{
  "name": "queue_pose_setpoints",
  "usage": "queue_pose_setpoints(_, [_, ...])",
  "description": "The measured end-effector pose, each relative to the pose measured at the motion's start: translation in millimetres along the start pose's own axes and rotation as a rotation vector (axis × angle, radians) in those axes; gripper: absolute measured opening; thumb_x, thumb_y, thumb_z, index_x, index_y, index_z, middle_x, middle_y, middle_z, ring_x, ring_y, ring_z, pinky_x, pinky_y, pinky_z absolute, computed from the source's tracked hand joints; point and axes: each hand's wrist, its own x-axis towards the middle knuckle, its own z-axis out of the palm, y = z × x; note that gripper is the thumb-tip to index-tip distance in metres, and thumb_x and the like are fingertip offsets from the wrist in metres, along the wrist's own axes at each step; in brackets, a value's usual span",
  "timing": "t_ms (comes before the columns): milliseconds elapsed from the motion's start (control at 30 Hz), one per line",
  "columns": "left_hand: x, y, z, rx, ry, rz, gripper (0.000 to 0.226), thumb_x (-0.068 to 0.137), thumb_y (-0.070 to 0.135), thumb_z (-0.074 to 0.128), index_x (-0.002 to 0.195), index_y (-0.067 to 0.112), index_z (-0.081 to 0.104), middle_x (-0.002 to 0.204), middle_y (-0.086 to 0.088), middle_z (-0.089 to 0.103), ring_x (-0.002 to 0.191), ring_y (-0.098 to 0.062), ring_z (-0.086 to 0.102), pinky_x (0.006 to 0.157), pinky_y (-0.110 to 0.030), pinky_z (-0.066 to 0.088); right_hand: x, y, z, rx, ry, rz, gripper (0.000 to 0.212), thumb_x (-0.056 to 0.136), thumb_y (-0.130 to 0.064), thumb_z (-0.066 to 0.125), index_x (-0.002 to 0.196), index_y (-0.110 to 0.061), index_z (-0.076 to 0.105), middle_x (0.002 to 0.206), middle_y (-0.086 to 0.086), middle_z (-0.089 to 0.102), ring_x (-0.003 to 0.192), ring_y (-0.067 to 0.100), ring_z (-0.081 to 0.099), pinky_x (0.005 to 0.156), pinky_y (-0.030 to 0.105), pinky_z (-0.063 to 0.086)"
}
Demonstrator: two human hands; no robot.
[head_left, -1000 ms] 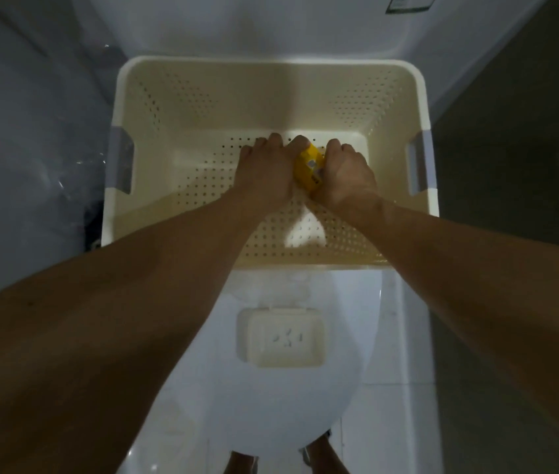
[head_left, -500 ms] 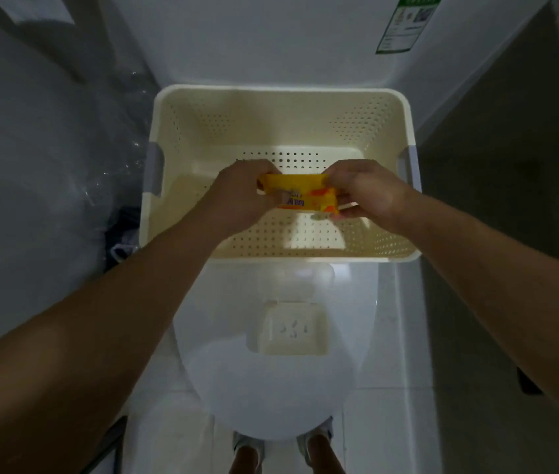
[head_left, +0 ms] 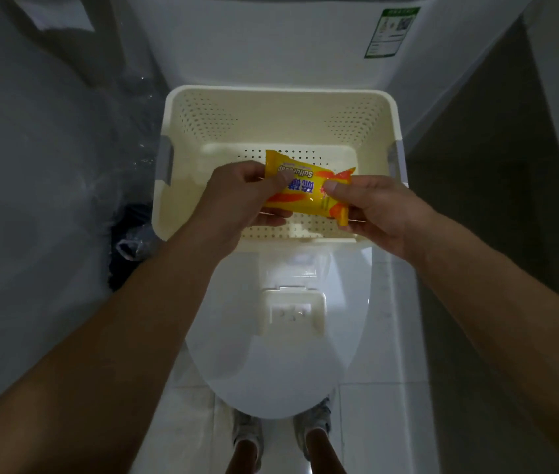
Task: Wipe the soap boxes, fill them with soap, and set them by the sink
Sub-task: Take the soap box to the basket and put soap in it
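Both hands hold one yellow soap packet (head_left: pixel 307 189) in the air above a cream perforated basket (head_left: pixel 281 97), which stands on the back part of a closed toilet lid (head_left: pixel 278 371). The left hand (head_left: pixel 237 196) has its thumb on the top face of the packet and its fingers (head_left: pixel 273 217) curled under it, so it pinches the left end. The right hand (head_left: pixel 373 210) pinches the right end in the same way, with the thumb pressing on the wrapper near the crimped edge. The packet is still sealed, as far as I can see. One open soap box (head_left: pixel 293 313) lies on the lid, nearer to the person, well apart from the hands and with nothing in it. I judge that the step in hand is to tear the wrapper and take out the bar. The wrapper looks smooth and glossy, so the fingers may slip on it when they pull. If it tears suddenly, the bar could jump out and fall into the basket or down to the tiled floor (head_left: pixel 384 422). The lid is curved and shiny, so the light soap box could slide when the bar is pressed into it. The room is dim, which makes the tear notch hard to find.
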Motion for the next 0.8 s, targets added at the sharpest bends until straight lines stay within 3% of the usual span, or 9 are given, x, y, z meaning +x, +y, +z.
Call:
queue_pose_setpoints(100, [-7.1, -2.8, 4.2, -0.112, 0.019, -0.016, 0.029, 0.092, 0.018, 0.068, 0.111, -0.003, 0.065, 0.099, -0.019, 0.071, 0.074, -0.026, 0.069, 0.069, -0.034, 0.061, -9.1, 2.8, 3.5, 0.058, 0.051, -0.004, 0.034, 0.089, -0.017, 0.072, 0.118, 0.000, 0.066, 0.109, 0.017, 0.070, 0.093, 0.024, 0.063, 0.086, 0.035, 0.053])
queue_pose_setpoints(233, [-17.3, -4.6, 9.4, -0.285, 0.085, -0.067, 0.029, 0.088, 0.013, 0.072, 0.113, 0.001, 0.063, 0.096, -0.013, 0.067, 0.074, -0.019, 0.066, 0.070, -0.032, 0.059, -17.0, 4.9, 9.2, 0.198, 0.058, 0.005, 0.019, 0.089, -0.008, 0.071, 0.105, -0.010, 0.061, 0.094, 0.015, 0.064, 0.073, 0.020, 0.056, 0.062, 0.028, 0.044])
queue_pose_setpoints(333, [-24.3, -9.6, 14.1, -0.138, 0.163, -0.113, 0.033, 0.081, 0.023, 0.079, 0.108, 0.007, 0.068, 0.092, -0.001, 0.068, 0.077, -0.014, 0.063, 0.066, -0.030, 0.053, -20.7, 6.8, 12.2, 0.276, 0.023, 0.051, 0.013, 0.089, -0.007, 0.070, 0.089, -0.014, 0.059, 0.087, 0.010, 0.068, 0.068, 0.015, 0.059, 0.062, 0.026, 0.051])
queue_pose_setpoints(500, [-35.2, -14.1, 22.6, -0.016, 0.156, -0.021, 0.024, 0.080, 0.029, 0.080, 0.100, 0.018, 0.073, 0.092, 0.006, 0.075, 0.081, -0.004, 0.069, 0.066, -0.022, 0.047, -30.2, 15.1, 25.7, 0.357, 0.006, 0.062, 0.022, 0.087, -0.002, 0.071, 0.105, -0.008, 0.061, 0.097, 0.013, 0.074, 0.079, 0.020, 0.073, 0.071, 0.026, 0.060])
queue_pose_setpoints(633, [-39.8, -16.3, 17.0, -0.026, 0.121, -0.007, 0.015, 0.080, 0.018, 0.079, 0.092, 0.017, 0.069, 0.094, -0.001, 0.075, 0.083, -0.011, 0.071, 0.074, -0.029, 0.054, -39.4, 27.4, 30.4, 0.250, 0.008, 0.036, 0.022, 0.085, -0.001, 0.072, 0.106, -0.005, 0.067, 0.096, 0.010, 0.072, 0.086, 0.019, 0.070, 0.080, 0.026, 0.057])
queue_pose_setpoints(800, [-44.6, -17.7, -1.4, -0.033, -0.001, -0.048, 0.014, 0.084, 0.007, 0.073, 0.096, 0.013, 0.069, 0.095, -0.012, 0.075, 0.082, -0.021, 0.072, 0.076, -0.035, 0.061, -55.3, 43.0, 22.8, 0.164, 0.103, 0.007, 0.020, 0.084, -0.012, 0.077, 0.102, -0.009, 0.068, 0.090, 0.004, 0.071, 0.088, 0.016, 0.069, 0.076, 0.025, 0.058])
